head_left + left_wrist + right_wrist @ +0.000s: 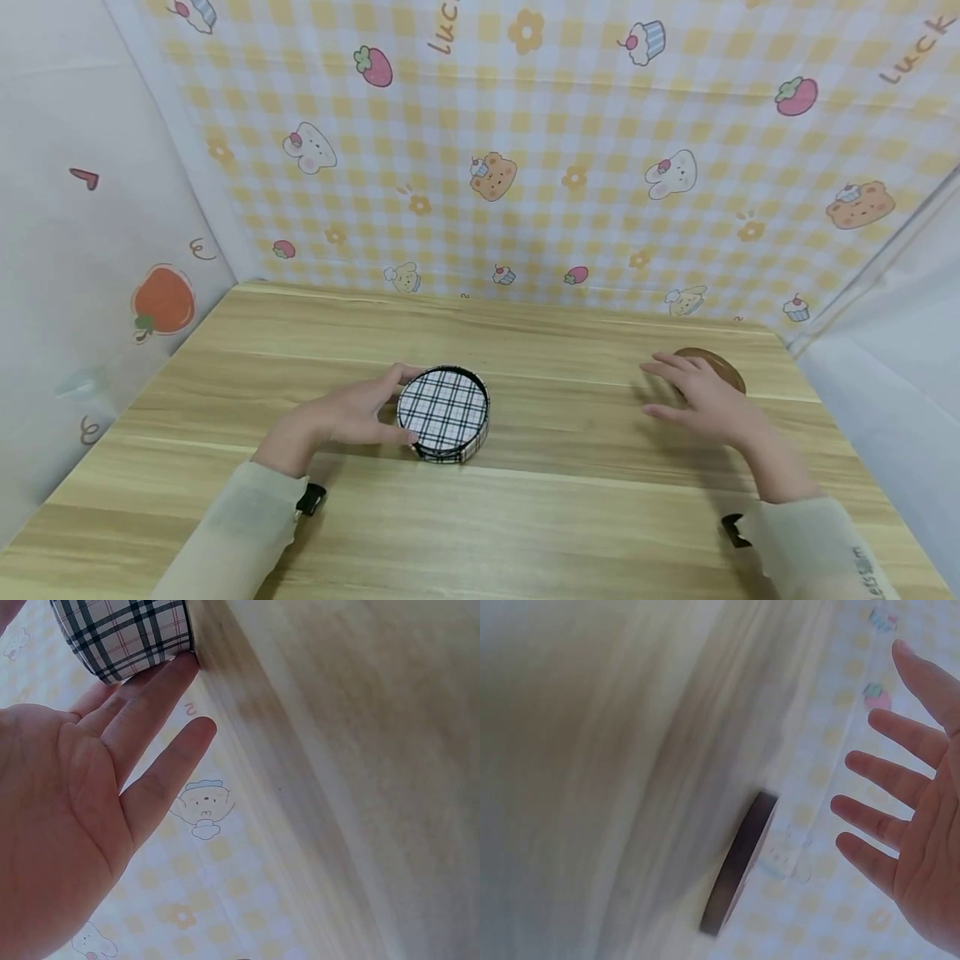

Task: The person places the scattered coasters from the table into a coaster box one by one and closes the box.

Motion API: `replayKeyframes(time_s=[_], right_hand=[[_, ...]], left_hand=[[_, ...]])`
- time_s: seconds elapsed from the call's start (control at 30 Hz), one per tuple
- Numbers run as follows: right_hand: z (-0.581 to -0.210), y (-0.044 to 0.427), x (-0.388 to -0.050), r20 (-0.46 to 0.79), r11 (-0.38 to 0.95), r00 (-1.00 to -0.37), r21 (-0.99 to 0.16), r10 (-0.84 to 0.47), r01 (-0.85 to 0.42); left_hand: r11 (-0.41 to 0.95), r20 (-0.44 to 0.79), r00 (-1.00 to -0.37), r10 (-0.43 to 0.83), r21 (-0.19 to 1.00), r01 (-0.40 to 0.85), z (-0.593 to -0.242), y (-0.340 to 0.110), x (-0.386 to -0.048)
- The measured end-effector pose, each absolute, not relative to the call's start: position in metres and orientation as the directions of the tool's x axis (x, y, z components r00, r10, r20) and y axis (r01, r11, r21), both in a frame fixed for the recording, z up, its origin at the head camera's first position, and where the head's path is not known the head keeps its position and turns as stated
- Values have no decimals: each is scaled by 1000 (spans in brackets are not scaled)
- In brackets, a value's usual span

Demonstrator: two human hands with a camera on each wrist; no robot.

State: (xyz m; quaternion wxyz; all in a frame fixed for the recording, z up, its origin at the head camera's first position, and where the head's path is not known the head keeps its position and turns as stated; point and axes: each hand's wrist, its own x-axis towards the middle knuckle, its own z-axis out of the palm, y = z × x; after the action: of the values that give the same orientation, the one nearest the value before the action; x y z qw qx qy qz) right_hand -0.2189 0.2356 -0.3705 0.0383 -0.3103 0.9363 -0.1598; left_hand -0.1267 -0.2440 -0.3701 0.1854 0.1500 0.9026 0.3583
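Observation:
A round, shallow plaid box (444,410) in white and black, with thin red lines on its side, is on the wooden table left of centre. My left hand (356,412) holds it from the left, the thumb on its near side and the fingers at its far side. In the left wrist view, fingertips touch the box's plaid wall (127,634). Over to the right, my right hand (701,400) hovers with spread fingers, holding nothing. Partly hidden behind it lies a flat brown round disc (718,368); the right wrist view shows the disc's dark edge (739,866), apart from the fingers.
The wood-grain table (540,533) ends at the back against a yellow checked cloth (450,225) printed with cartoon animals and fruit. White sheets (67,250) hang at the left and right sides. Both sleeves carry a black clip (311,499) near the wrist.

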Motion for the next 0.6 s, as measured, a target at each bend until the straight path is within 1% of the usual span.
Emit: replayKeyframes(time_s=[0.17, 0.27, 0.6], right_hand=[[-375, 255, -228, 54, 765, -816, -317, -576, -561], [-379, 267, -235, 55, 767, -823, -332, -566, -549], [-392, 300, -254, -32, 812, -863, -357, -504, -461]], left_hand=[[715, -228, -892, 390, 686, 137, -371, -245, -127], [712, -221, -894, 391, 688, 141, -371, -245, -127], [684, -212, -890, 404, 716, 141, -373, -246, -127]])
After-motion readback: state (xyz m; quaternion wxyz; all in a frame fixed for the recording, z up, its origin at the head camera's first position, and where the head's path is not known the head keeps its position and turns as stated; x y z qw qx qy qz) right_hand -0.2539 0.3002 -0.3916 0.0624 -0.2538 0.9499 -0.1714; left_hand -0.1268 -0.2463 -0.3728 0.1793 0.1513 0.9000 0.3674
